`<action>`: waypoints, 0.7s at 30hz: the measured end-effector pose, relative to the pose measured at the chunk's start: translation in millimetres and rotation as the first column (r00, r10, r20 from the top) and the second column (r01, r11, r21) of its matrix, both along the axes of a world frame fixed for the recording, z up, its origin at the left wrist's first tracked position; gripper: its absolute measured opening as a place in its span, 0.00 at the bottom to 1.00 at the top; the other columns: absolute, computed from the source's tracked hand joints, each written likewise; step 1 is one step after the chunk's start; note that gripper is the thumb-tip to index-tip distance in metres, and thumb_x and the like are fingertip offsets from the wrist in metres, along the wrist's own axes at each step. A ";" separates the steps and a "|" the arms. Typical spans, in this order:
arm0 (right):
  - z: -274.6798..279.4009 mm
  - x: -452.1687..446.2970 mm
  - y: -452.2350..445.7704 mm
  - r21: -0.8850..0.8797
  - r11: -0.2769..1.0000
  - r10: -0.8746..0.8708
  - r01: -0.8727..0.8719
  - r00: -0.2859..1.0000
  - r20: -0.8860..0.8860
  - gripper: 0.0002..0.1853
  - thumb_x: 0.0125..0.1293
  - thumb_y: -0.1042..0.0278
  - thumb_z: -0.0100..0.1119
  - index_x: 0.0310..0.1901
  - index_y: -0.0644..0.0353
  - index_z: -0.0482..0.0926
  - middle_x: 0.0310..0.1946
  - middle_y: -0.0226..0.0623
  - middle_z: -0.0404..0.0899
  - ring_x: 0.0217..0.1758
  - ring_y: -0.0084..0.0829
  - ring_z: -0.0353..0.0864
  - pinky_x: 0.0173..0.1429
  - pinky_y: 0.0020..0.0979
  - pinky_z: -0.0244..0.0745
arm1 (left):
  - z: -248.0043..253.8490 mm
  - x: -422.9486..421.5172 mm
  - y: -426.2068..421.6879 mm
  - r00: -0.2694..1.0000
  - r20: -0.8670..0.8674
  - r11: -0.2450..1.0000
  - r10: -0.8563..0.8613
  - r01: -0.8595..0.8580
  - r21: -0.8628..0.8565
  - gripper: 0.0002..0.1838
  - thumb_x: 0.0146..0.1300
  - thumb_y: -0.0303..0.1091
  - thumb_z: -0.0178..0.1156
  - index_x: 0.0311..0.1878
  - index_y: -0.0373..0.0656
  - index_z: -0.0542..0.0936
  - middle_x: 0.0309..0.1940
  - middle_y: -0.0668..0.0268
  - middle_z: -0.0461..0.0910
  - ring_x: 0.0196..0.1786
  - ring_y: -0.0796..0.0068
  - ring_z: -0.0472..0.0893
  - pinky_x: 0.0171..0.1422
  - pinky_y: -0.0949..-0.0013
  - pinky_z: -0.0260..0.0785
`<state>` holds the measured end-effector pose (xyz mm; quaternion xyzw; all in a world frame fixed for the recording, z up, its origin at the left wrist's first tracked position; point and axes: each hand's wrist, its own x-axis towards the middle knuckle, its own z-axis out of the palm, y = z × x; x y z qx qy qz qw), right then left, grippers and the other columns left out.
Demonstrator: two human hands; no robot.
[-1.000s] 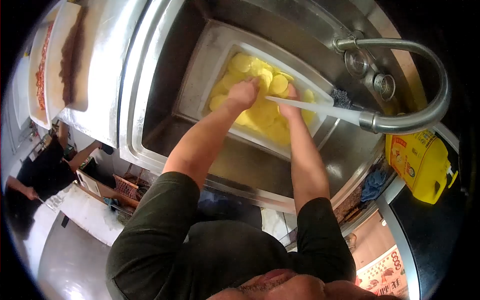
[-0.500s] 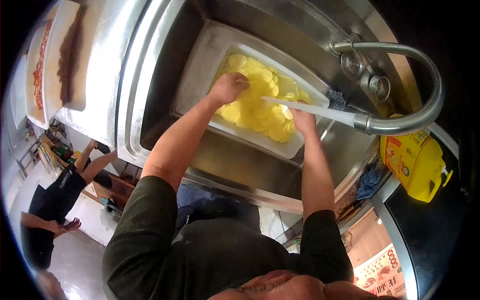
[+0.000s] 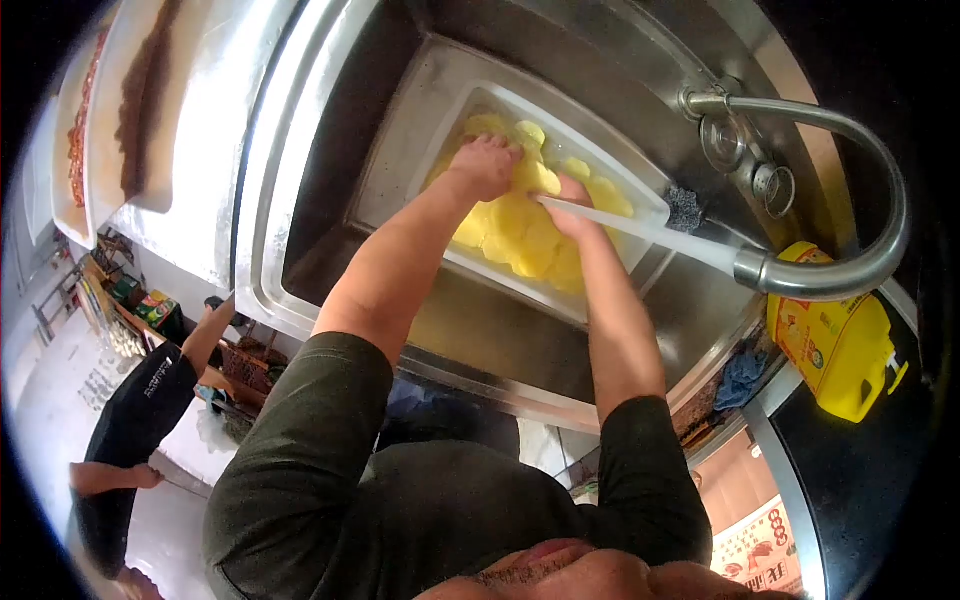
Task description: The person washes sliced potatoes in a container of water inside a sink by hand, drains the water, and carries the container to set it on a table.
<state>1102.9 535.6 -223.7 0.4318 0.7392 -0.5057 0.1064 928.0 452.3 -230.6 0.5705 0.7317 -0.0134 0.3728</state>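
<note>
Thin, round yellow potato slices (image 3: 520,238) lie in water in a white plastic tub (image 3: 560,310), which stands in a steel sink. Near the tub's far left part, my left hand (image 3: 487,165) bends its fingers over a clump of slices. My right hand (image 3: 570,207) is in the pile from the other side, its fingers closed against slices and partly hidden by them. The two hands are close together, with slices between them. Water runs from the curved metal faucet (image 3: 820,280) in a white stream that passes over my right hand.
The steel sink (image 3: 400,120) surrounds the tub. A dark scouring pad (image 3: 684,210) and metal strainers are near the faucet base. A yellow jug (image 3: 835,345) and blue cloth (image 3: 740,375) are at right. Food trays (image 3: 125,120) stand left; another person (image 3: 135,420) is beyond.
My right hand has moved inward from the tub's right edge to the slices beside my left hand. The left hand has shifted slightly right. The other person's arms have moved.
</note>
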 end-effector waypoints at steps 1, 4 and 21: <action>-7.5 19.1 2.0 -0.039 0.999 0.018 -0.021 0.998 -0.062 0.24 0.60 0.57 0.67 0.54 0.61 0.77 0.46 0.49 0.82 0.50 0.46 0.81 0.54 0.40 0.73 | -2.3 -0.3 0.9 0.999 0.004 0.999 -0.034 0.035 -0.037 0.26 0.57 0.45 0.64 0.58 0.48 0.73 0.61 0.56 0.72 0.64 0.52 0.70 0.63 0.52 0.67; 39.5 42.5 -5.9 0.017 0.992 -0.122 0.123 0.991 -0.062 0.21 0.61 0.60 0.67 0.50 0.66 0.79 0.45 0.49 0.83 0.50 0.41 0.81 0.55 0.36 0.72 | -3.0 -9.5 -7.8 0.962 0.252 0.988 0.105 -0.072 -0.138 0.26 0.56 0.43 0.65 0.57 0.46 0.72 0.56 0.53 0.75 0.60 0.49 0.73 0.62 0.54 0.68; 17.8 60.5 -81.2 0.318 0.937 -0.273 0.142 0.868 0.416 0.57 0.47 0.54 0.76 0.74 0.55 0.49 0.69 0.55 0.58 0.72 0.52 0.58 0.70 0.46 0.60 | 20.8 33.1 -55.8 0.998 -0.035 0.968 0.048 -0.055 -0.245 0.51 0.54 0.52 0.69 0.76 0.56 0.49 0.75 0.52 0.47 0.73 0.42 0.55 0.71 0.52 0.61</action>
